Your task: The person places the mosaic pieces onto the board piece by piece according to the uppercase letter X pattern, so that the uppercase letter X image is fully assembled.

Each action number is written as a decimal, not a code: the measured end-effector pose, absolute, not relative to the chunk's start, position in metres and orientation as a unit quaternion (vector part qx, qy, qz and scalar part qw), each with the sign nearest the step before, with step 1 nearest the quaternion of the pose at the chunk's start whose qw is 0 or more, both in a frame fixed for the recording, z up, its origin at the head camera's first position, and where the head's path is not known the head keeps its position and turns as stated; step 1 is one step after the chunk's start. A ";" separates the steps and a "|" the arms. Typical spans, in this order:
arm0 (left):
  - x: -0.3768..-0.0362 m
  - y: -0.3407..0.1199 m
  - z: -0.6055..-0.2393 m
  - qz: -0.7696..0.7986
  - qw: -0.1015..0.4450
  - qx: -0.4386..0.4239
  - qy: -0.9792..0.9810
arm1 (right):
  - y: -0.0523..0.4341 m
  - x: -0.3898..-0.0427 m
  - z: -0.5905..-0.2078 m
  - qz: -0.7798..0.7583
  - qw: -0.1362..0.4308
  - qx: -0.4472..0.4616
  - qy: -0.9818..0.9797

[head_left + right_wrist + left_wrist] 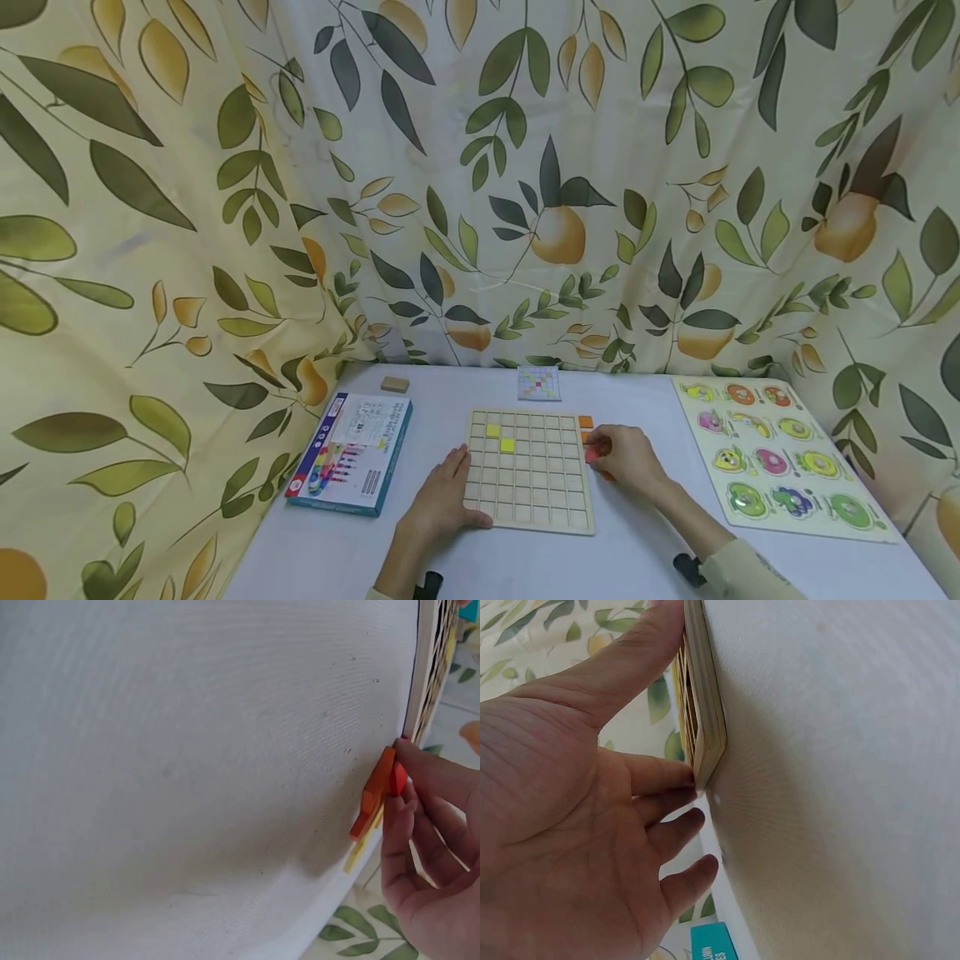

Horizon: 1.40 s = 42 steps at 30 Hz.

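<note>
At the bottom of the left wrist frame, the teal box [711, 943] carries white letters, seemingly "LUMIN" and "ES"; at left in the head frame, its print is too small for reading.

The grid board [540, 492] is of matt wood; the red tile [398, 778] looks smooth. Woven-looking cloth [855, 750] covers the desk [645, 550]; near its left edge, the box [351, 450] seems cardboard.

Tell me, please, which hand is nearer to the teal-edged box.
Left: the left hand is right of the box, touching the grid board; the right hand is farther right, past the board.
</note>
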<state>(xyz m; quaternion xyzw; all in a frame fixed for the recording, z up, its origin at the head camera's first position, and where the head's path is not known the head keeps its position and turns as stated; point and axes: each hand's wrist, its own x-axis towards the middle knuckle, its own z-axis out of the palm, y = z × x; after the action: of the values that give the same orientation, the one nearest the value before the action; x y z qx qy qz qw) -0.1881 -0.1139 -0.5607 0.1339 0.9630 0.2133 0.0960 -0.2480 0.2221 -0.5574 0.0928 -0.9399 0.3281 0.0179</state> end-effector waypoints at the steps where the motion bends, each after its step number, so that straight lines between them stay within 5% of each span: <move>1: -0.188 -0.114 -0.561 0.211 0.095 0.135 0.963 | 0.223 -0.248 -0.558 0.328 0.020 0.096 -0.940; 18: -0.191 -0.114 -0.562 0.207 0.095 0.134 0.964 | 0.224 -0.253 -0.540 0.381 0.038 0.084 -0.920; 42: -0.192 -0.116 -0.568 0.204 0.089 0.138 0.965 | 0.163 -0.258 -0.534 0.460 0.021 0.124 -0.879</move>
<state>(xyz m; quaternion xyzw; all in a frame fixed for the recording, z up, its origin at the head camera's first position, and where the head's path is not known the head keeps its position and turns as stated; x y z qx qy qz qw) -0.1924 -0.1160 -0.5676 0.1382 0.9651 0.2042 0.0887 -0.2585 0.1635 -0.5341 0.1237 -0.8788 0.4604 0.0208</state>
